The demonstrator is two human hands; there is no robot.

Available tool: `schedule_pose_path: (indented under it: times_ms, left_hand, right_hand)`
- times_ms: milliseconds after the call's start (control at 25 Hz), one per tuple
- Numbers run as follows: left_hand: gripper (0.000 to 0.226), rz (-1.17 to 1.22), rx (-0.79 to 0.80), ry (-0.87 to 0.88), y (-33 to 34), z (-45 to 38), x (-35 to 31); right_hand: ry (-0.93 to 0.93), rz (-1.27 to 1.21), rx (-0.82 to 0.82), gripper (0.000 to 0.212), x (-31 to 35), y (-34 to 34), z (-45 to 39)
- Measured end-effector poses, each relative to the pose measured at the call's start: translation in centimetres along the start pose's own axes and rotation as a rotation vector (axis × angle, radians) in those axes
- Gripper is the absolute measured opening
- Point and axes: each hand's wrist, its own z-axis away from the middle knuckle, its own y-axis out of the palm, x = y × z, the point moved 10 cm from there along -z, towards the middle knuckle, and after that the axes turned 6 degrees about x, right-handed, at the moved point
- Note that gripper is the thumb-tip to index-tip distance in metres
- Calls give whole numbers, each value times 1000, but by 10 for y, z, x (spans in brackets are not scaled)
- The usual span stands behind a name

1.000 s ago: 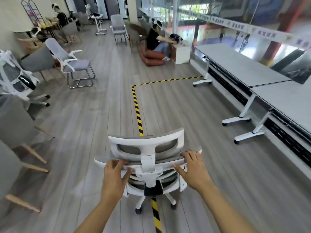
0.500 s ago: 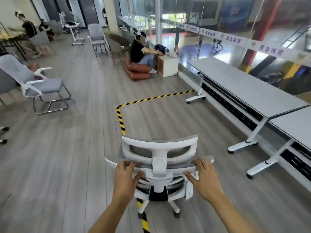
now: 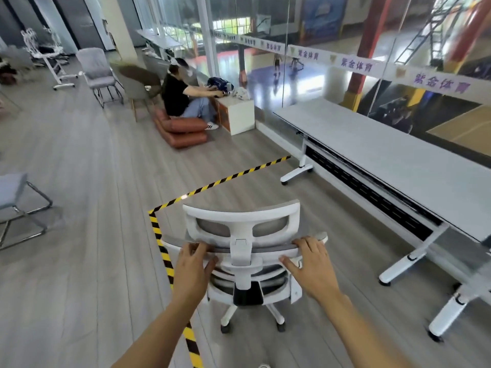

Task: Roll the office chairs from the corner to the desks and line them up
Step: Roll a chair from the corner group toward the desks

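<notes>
A white office chair (image 3: 243,220) with grey mesh and a headrest stands on castors right in front of me, its back towards me. My left hand (image 3: 191,269) grips the top edge of the backrest left of the centre spine, fingers over the rim and thumb beneath. My right hand (image 3: 310,264) holds the same edge to the right of the spine, fingers curled over it. The long grey desk (image 3: 393,152) on white legs runs along the glass wall to my right, about a metre from the chair.
Yellow-black floor tape (image 3: 164,253) runs under the chair and bends towards the desk. A person (image 3: 180,95) sits on a brown floor cushion (image 3: 186,128) by a white box (image 3: 239,115). Grey chairs (image 3: 99,73) stand behind; a sled-base chair (image 3: 16,205) at left.
The chair and both hands have rolled forward and swung right, across the tape line, nearer the desks. The chairs on the left have slid out of view. Both grips are unchanged.
</notes>
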Motion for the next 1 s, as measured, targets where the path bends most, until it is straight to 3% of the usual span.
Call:
schedule_pose_path:
  times_ms: [280,560,720,1000]
  left_hand:
    - [23,-37,44,27,18,-258,17]
    - [17,-92,29,183,40,-482,15]
    - [25,-185,127,205,59,-569,7]
    - [71,-350,288,176,84,-619,8]
  right_hand:
    - [79,-1,72,55,-9,8,-246]
    - [206,128,57,64,-18,17,-459]
    - [216,171,118,66,-12,27,-548]
    - [213,227,122,71,-23,25,-612]
